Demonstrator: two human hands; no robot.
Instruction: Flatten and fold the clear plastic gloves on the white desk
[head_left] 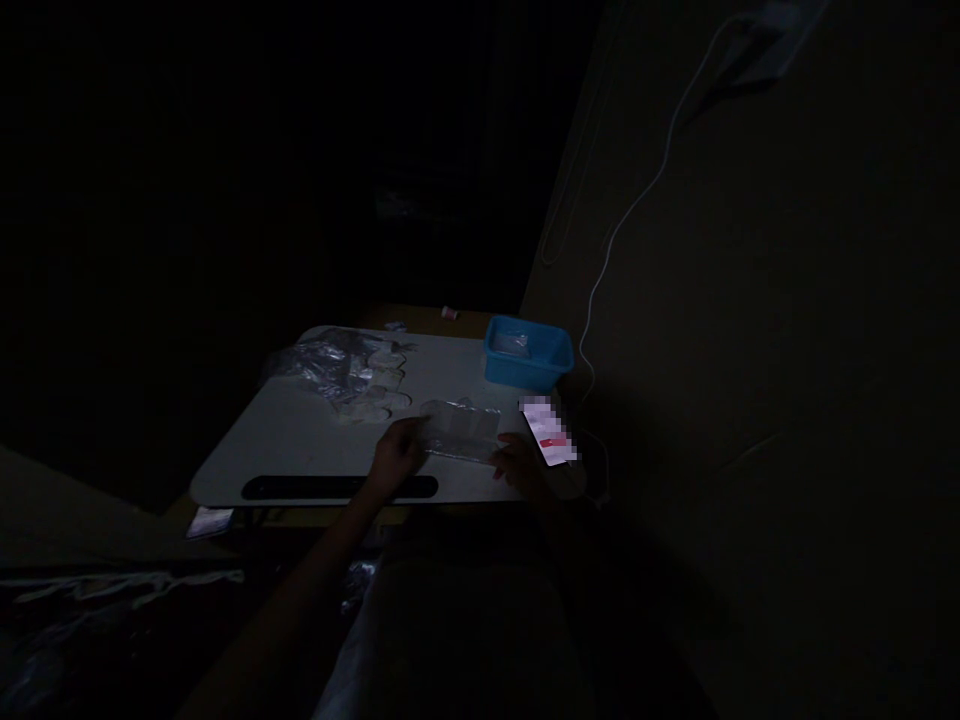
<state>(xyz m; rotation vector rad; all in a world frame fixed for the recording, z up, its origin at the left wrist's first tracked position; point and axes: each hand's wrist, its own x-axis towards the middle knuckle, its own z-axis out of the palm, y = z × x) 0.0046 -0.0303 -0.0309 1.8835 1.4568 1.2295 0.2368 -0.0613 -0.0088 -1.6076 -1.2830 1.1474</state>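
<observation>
Plastic packet point(463, 430) held between curled left hand point(397, 458) and right hand point(519, 464).

To my right I see a glowing, dark-edged rectangular phone point(544, 425) on the white, round-cornered counter point(262, 440); a thin white cable point(615, 233) hangs along the dim wall point(795, 300). A small pink-and-white object point(449, 313) sits past the counter's far edge.

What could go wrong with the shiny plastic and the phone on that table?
The phone lies near the table's right edge, close to the right hand, so a bump might knock it off.

The room is very dark and the clear plastic between the left hand and right hand is see-through, so its edges may be hard to spot.

The white cord hangs beside the table, so an arm might catch it.
</observation>
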